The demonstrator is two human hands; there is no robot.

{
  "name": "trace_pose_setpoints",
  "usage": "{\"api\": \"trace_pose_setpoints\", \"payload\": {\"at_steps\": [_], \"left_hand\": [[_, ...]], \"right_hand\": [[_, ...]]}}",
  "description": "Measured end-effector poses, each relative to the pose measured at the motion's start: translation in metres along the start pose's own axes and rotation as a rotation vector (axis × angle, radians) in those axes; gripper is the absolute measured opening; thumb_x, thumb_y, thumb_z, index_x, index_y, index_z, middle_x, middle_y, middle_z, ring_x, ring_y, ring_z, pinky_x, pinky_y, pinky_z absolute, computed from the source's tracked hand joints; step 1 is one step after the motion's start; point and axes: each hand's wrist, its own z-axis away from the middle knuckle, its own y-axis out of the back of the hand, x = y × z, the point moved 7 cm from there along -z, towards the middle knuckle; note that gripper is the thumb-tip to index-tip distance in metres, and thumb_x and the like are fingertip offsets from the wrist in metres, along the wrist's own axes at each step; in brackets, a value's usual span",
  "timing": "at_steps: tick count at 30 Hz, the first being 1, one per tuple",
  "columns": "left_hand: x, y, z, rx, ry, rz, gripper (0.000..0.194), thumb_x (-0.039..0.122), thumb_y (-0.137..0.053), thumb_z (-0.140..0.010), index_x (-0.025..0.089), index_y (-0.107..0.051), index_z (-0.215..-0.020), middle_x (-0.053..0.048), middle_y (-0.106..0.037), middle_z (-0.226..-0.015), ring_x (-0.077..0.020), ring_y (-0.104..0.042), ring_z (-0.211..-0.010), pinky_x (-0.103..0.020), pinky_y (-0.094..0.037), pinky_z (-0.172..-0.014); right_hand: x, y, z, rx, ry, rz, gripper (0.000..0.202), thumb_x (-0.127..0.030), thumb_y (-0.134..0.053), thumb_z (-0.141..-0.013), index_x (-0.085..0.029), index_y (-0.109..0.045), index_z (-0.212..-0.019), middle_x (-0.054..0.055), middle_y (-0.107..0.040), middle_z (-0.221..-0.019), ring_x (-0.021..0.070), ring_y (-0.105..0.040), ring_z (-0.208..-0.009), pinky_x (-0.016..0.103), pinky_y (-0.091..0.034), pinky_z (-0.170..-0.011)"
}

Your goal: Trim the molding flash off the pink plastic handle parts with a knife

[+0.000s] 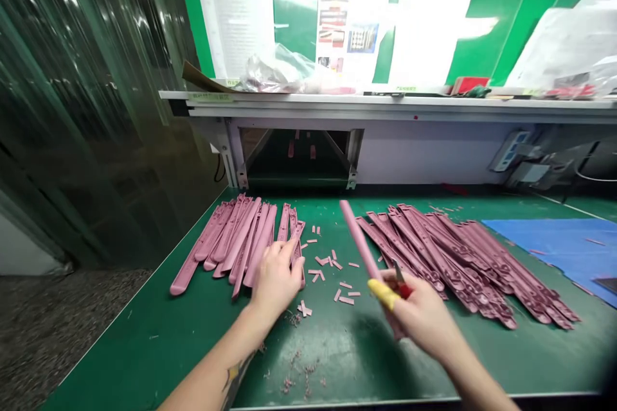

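My left hand (277, 276) is at the right edge of the left pile of long pink plastic strips (236, 231), its fingers closed on one strip (297, 234). Right of centre, my right hand (409, 302) grips another pink strip (359, 237), held tilted above the table. A small tool with a red handle (405, 290) and a dark blade also sits in that hand, and a finger there wears a yellow cover. The right pile of pink strips (434, 250) fans out beyond my right hand. Small pink offcuts (346, 300) lie between the piles.
Pink shavings (308, 372) lie near the front of the green table (193, 347). A blue sheet (554, 244) is at the right. Behind the table, a chute opening (299, 154) sits under a shelf (434, 103) bearing plastic bags and a red object. Plastic curtains hang at left.
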Motion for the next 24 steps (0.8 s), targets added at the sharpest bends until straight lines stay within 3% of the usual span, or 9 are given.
{"api": "trace_pose_setpoints", "payload": {"at_steps": [1,4,6,8,12,15,17,20,24], "left_hand": [[-0.006,0.003,-0.011,-0.031,0.017,-0.056,0.032,0.03,-0.058,-0.087,0.017,-0.057,-0.116,-0.009,-0.058,-0.119,-0.0224,-0.059,-0.101,-0.044,-0.05,-0.084],[-0.023,0.007,-0.037,-0.133,0.136,-0.132,0.031,0.031,-0.057,-0.088,0.017,-0.056,-0.116,-0.009,-0.057,-0.12,-0.0228,-0.059,-0.102,-0.045,-0.05,-0.085],[-0.025,0.009,-0.048,-0.172,0.209,-0.121,0.032,0.031,-0.057,-0.088,0.017,-0.056,-0.117,-0.009,-0.057,-0.12,-0.0225,-0.059,-0.101,-0.044,-0.05,-0.084],[-0.021,0.013,-0.051,-0.196,0.273,-0.064,0.033,0.031,-0.057,-0.088,0.017,-0.055,-0.117,-0.009,-0.058,-0.118,-0.0221,-0.06,-0.099,-0.043,-0.051,-0.081],[-0.001,0.025,-0.019,-0.262,0.369,0.172,0.034,0.036,-0.051,-0.091,0.017,-0.051,-0.118,-0.004,-0.061,-0.095,-0.0127,-0.06,-0.067,-0.027,-0.051,-0.056],[0.012,0.028,0.035,-0.329,0.428,0.36,0.037,0.044,-0.049,-0.089,0.02,-0.048,-0.117,0.005,-0.051,-0.067,-0.0072,-0.046,-0.045,-0.017,-0.035,-0.037],[0.014,0.026,0.074,-0.353,0.494,0.448,0.04,0.048,-0.048,-0.087,0.017,-0.05,-0.114,0.004,-0.05,-0.06,-0.0102,-0.051,-0.048,-0.019,-0.039,-0.039],[0.008,0.021,0.118,-0.382,0.657,0.624,0.047,0.049,-0.058,-0.081,0.016,-0.055,-0.114,0.0,-0.059,-0.062,-0.0093,-0.051,-0.039,-0.018,-0.039,-0.033],[0.002,0.02,0.138,-0.387,0.758,0.795,0.055,0.039,-0.075,-0.069,0.018,-0.059,-0.117,-0.003,-0.065,-0.066,-0.0077,-0.051,-0.036,-0.015,-0.038,-0.031]], "right_hand": [[0.009,0.029,-0.012,0.108,0.009,0.278,0.035,-0.052,-0.047,-0.083,-0.02,-0.061,-0.083,-0.001,-0.057,-0.054,0.0159,-0.055,-0.045,0.026,-0.04,-0.046],[0.032,0.089,-0.044,0.223,-0.051,0.493,0.029,-0.047,-0.057,-0.075,-0.018,-0.061,-0.07,0.009,-0.063,-0.065,0.0276,-0.062,-0.064,0.033,-0.041,-0.055],[0.038,0.109,-0.055,0.255,-0.084,0.522,0.032,-0.047,-0.057,-0.074,-0.016,-0.063,-0.08,0.015,-0.066,-0.077,0.0332,-0.062,-0.073,0.037,-0.041,-0.058],[0.035,0.113,-0.054,0.263,-0.065,0.519,0.037,-0.046,-0.053,-0.079,-0.015,-0.06,-0.099,0.018,-0.066,-0.094,0.0323,-0.062,-0.08,0.038,-0.043,-0.062],[0.005,0.071,-0.019,0.109,0.165,0.366,0.024,-0.034,-0.038,-0.092,-0.021,-0.056,-0.103,0.006,-0.065,-0.096,0.0188,-0.062,-0.082,0.028,-0.047,-0.071],[-0.03,0.024,0.023,-0.049,0.433,0.098,0.021,-0.028,-0.041,-0.093,-0.023,-0.06,-0.1,0.003,-0.064,-0.093,0.0165,-0.06,-0.083,0.026,-0.047,-0.073],[-0.048,0.0,0.042,-0.091,0.522,-0.017,0.021,-0.027,-0.044,-0.094,-0.024,-0.063,-0.103,0.003,-0.063,-0.087,0.0156,-0.06,-0.079,0.026,-0.046,-0.07],[-0.068,-0.019,0.053,-0.029,0.585,-0.066,0.023,-0.026,-0.051,-0.092,-0.023,-0.064,-0.11,0.003,-0.065,-0.083,0.015,-0.059,-0.072,0.025,-0.046,-0.065],[-0.08,-0.02,0.052,0.132,0.643,-0.028,0.02,-0.027,-0.058,-0.087,-0.02,-0.067,-0.103,0.004,-0.068,-0.081,0.0153,-0.059,-0.07,0.026,-0.046,-0.063]]}}
